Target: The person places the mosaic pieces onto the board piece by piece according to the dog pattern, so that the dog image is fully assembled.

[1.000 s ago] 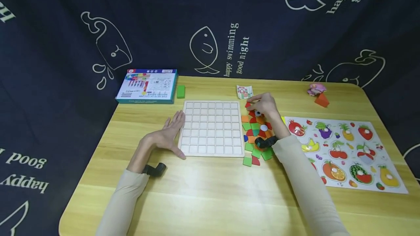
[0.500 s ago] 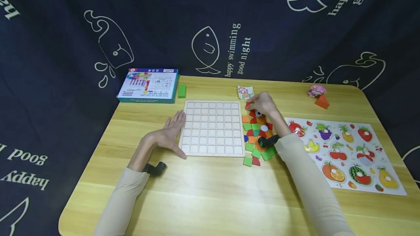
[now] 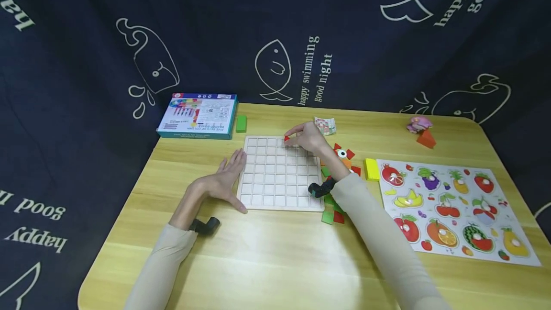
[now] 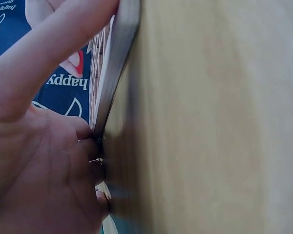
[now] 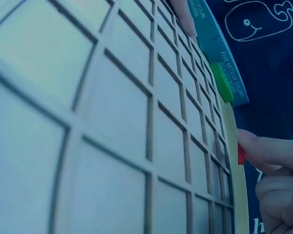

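Observation:
A pale wooden grid board [image 3: 275, 174] with square cells lies flat on the table. Along its left edge rests my left hand [image 3: 219, 182], fingers extended and thumb spread toward the near corner; the left wrist view shows the fingertips against the board's side. My right hand [image 3: 311, 138] is over the far part of the board, pinching a small red tile [image 3: 286, 138] between thumb and finger. In the right wrist view the red tile [image 5: 241, 154] shows just past the grid. The cells in view hold no tiles. Loose coloured tiles [image 3: 328, 217] lie right of the board, partly under my right forearm.
Behind the board are a blue box [image 3: 198, 116], a green block [image 3: 241, 124] and a small pattern card [image 3: 325, 126]. To the right lie a yellow block [image 3: 372, 170] and a fruit puzzle board [image 3: 462, 245]. A pink toy [image 3: 418, 124] and an orange-red block [image 3: 426, 139] sit far right.
My right hand has moved left from the tile pile to above the board's far side, carrying the red tile. The left hand stays at the board's edge.

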Available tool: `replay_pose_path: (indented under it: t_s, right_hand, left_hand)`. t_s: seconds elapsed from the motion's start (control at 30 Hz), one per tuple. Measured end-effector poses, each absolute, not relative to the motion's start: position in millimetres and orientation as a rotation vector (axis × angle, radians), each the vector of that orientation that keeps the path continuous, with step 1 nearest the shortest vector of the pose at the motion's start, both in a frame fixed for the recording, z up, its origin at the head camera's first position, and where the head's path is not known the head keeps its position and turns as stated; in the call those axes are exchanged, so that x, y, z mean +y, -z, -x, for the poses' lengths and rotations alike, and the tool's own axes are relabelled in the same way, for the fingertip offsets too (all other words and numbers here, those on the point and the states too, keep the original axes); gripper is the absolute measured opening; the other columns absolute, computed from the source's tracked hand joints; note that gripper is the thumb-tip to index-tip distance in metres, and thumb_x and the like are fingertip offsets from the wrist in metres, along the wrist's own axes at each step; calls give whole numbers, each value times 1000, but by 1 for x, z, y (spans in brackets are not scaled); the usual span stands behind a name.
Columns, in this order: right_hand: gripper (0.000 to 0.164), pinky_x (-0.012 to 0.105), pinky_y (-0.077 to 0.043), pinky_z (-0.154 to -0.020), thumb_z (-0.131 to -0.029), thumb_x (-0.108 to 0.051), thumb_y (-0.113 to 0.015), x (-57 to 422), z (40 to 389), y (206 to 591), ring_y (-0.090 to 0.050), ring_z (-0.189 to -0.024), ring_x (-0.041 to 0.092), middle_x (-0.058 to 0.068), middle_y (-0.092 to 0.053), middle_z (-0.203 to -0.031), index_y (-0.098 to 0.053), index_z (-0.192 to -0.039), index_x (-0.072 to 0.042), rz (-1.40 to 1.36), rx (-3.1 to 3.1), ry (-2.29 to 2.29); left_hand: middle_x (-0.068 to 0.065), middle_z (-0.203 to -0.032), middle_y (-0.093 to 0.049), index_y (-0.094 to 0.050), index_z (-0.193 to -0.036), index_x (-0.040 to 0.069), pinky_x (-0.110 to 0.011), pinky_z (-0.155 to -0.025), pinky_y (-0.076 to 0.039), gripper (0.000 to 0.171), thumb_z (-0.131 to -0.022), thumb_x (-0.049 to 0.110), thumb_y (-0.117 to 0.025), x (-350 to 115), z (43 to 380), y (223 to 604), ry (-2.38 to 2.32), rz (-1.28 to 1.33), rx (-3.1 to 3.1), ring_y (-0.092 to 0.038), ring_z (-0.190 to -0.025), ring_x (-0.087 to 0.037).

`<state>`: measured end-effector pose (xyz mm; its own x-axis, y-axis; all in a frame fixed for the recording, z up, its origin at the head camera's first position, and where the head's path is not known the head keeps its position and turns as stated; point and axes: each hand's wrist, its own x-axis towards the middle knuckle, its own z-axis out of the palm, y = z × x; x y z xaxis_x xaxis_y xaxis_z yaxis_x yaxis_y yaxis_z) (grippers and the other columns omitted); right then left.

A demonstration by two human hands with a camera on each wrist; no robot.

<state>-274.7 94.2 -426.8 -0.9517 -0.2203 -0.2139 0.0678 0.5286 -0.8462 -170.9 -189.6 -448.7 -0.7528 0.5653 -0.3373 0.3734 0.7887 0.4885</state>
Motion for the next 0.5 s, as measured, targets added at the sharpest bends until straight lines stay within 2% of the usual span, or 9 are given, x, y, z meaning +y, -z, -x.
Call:
replay_pose_path:
  t_s: [0.03,0.1,0.17,0.2,0.27,0.37,0.5]
  right_hand:
    - [24,24,-25,-49,-77,-13,-81,89,275,428,-25,-50,11,-1,-54,-72,-76,-100,-8,117,2486,1382]
    - [23,24,-29,-54,-75,-13,-82,81,275,431,-29,-55,12,7,-65,-92,-77,-98,-8,116,2511,1365]
    - [24,25,-33,-61,-74,-13,-83,77,274,433,-34,-62,12,9,-69,-99,-77,-97,-9,111,2536,1345]
    - [25,25,-33,-65,-73,-14,-84,76,273,434,-34,-65,12,10,-68,-113,-77,-97,-9,107,2546,1336]
    - [26,26,-35,-66,-73,-13,-84,76,272,435,-34,-64,13,12,-69,-115,-77,-98,-10,87,2545,1342]
    - [25,26,-38,-71,-72,-12,-84,78,272,436,-45,-72,14,9,-71,-115,-78,-97,-9,61,2550,1356]
    - [22,28,-46,-84,-72,-12,-84,80,273,438,-60,-95,19,10,-73,-110,-79,-93,-8,56,2559,1364]
  left_hand:
    - [-16,-157,30,20,-150,1,-53,-121,12,154,-54,61,-85,-189,171,449,-544,-704,2503,26,-147,-28]
    - [-16,-157,30,20,-150,1,-53,-121,12,154,-55,61,-85,-189,171,448,-546,-706,2500,26,-147,-28]
    - [-16,-157,30,20,-150,1,-53,-121,12,154,-55,61,-85,-188,171,448,-549,-705,2497,26,-147,-28]
    - [-16,-157,30,20,-150,1,-53,-121,12,154,-55,61,-85,-188,171,447,-555,-704,2494,26,-147,-28]
    - [-16,-157,30,20,-150,1,-54,-121,12,154,-55,60,-85,-188,171,447,-563,-706,2492,25,-147,-29]
    - [-18,-157,30,20,-150,-1,-56,-120,12,153,-55,59,-86,-188,171,447,-565,-710,2490,25,-147,-31]
    - [-18,-157,29,19,-150,-1,-55,-120,12,153,-56,59,-86,-187,170,446,-560,-713,2487,25,-147,-31]
